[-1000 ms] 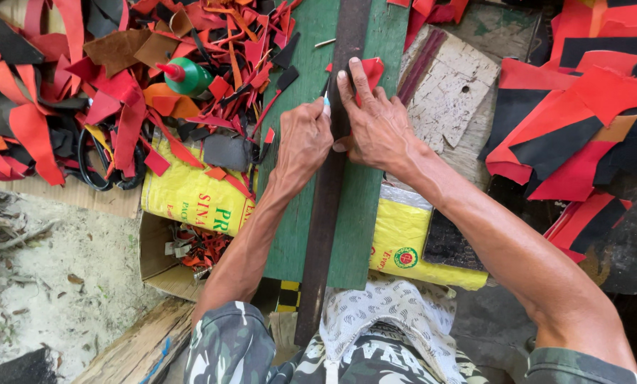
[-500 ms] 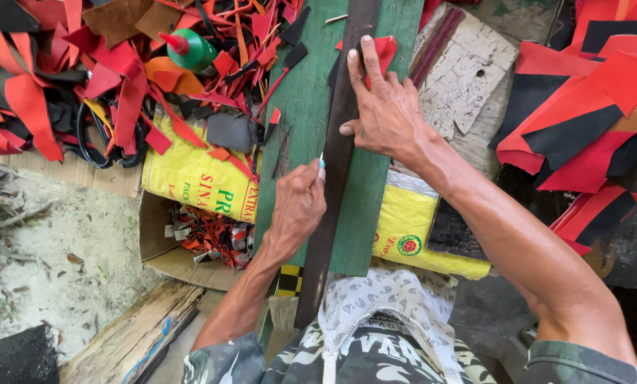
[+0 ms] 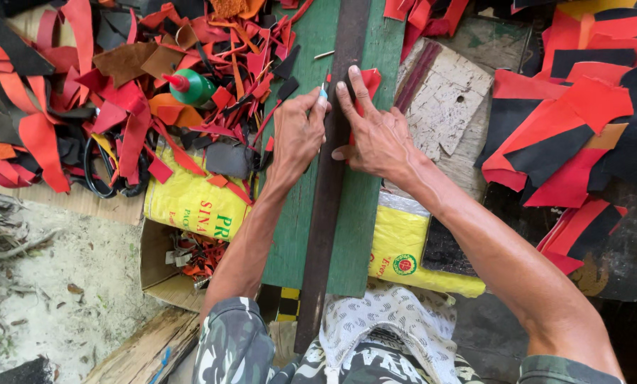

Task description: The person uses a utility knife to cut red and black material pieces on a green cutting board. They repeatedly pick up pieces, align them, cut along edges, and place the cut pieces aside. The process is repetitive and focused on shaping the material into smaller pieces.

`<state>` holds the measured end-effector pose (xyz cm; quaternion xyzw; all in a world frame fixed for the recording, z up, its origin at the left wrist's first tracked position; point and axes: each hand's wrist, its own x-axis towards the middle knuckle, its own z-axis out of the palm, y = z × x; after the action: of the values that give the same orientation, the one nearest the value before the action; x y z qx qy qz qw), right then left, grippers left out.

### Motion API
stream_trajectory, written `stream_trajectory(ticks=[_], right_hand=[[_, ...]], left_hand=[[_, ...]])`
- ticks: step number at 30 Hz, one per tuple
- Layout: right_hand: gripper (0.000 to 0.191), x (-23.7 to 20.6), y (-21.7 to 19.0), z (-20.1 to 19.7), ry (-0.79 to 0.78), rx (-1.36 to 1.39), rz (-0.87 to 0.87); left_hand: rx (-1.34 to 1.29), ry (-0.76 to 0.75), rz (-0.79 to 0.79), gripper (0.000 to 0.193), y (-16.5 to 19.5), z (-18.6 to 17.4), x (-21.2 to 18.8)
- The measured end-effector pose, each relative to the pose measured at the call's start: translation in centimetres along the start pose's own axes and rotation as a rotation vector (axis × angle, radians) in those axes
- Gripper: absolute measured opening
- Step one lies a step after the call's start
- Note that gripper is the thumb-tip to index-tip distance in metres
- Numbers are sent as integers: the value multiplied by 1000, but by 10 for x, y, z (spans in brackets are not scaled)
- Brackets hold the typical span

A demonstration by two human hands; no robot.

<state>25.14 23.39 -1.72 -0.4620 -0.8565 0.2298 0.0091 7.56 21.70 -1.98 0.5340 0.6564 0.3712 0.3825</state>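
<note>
- Left hand (image 3: 297,135) has moved back up the green board (image 3: 354,235), closed on a small blade (image 3: 323,90).
- Right hand (image 3: 379,135) is open, fingers spread, pinning the red scrap (image 3: 370,78) under the dark straightedge (image 3: 332,192).
- Scrap looks thin, limp, light; hold it flat near the cut.

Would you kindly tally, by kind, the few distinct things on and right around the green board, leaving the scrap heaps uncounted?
Green board: 1
Dark straightedge bar: 1
Small blade in the left hand: 1
Red piece under the right hand: 1
Green glue bottle: 1
Yellow sacks: 2
Total: 7
</note>
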Motion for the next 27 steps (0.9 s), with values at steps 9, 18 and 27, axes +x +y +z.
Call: stream_trajectory(ticks=[9, 18, 27], right_hand=[[127, 1, 3, 1, 29, -3, -40], [128, 2, 0, 1, -4, -28, -22], [125, 4, -5, 0, -15, -39, -5]], left_hand=[[21, -140, -106, 27, 15, -9, 16], [196, -66, 174, 24, 4, 0, 14], [260, -53, 177, 20, 0, 3, 8]])
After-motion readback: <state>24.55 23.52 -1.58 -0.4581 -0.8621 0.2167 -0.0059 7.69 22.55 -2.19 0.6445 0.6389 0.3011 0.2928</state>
